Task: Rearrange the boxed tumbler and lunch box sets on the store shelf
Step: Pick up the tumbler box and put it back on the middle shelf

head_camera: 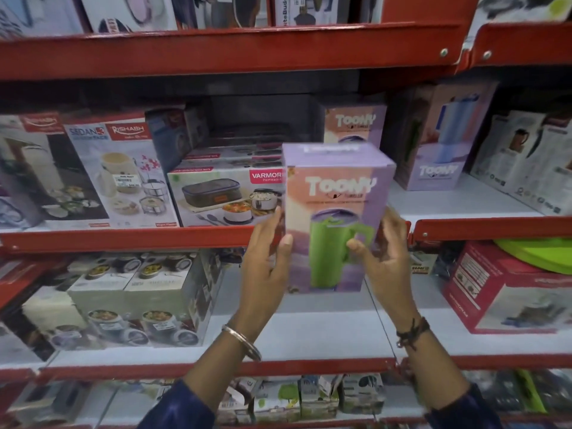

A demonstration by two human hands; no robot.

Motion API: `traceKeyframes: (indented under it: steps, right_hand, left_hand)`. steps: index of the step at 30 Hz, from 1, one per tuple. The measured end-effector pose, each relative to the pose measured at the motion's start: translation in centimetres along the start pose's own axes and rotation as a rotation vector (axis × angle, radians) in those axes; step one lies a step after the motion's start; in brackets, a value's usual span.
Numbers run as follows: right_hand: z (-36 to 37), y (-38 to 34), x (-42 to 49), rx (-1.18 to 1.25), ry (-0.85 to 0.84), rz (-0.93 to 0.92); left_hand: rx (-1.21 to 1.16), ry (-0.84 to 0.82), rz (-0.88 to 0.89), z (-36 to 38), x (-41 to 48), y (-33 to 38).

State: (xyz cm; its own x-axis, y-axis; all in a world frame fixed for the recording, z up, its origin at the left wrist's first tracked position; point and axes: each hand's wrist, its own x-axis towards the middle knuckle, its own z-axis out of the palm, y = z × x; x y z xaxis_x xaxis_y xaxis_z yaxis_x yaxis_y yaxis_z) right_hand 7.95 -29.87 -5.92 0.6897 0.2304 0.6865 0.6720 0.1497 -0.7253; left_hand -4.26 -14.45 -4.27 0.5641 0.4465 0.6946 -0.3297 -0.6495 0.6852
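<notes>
Both hands clamp an upright purple tumbler box (335,218): left hand (267,264) on its left side, right hand (383,258) on its right, held before the middle shelf's (123,239) front edge.

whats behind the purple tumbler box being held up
Directly behind the held tumbler box stands another Toony box on the middle shelf; only its top part shows. Its lower half and the shelf floor under it are covered by the held box.

"Toony" on tumbler box (335,218); "Varmora" on lunch box set (227,198); "Rishabh" box (123,168).
</notes>
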Motion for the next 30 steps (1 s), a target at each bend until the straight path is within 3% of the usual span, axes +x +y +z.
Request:
traceKeyframes:
  steps: [7,11,17,25,30]
  right_hand:
    - [-2.2,-0.1,7.7,-0.062,0.128,-0.237]
    - [-3.0,2.2,10.2,-0.109,0.152,-0.22]
    - [-3.3,5.4,12.2,-0.195,0.089,-0.103]
    - [-3.3,7.8,13.8,-0.264,0.04,-0.006]
    - [-2.5,8.3,14.0,-0.499,0.046,-0.057]
  left_hand:
    - [-0.028,-0.039,0.125,4.2,7.0,1.5]
    - [-0.021,-0.046,0.146,6.9,9.4,0.6]
    - [0.038,-0.077,0.025,9.9,10.9,-2.0]
    - [0.308,-0.219,0.053,11.2,12.1,-4.3]
    - [0.6,-0.198,0.319,11.3,12.7,-5.1]
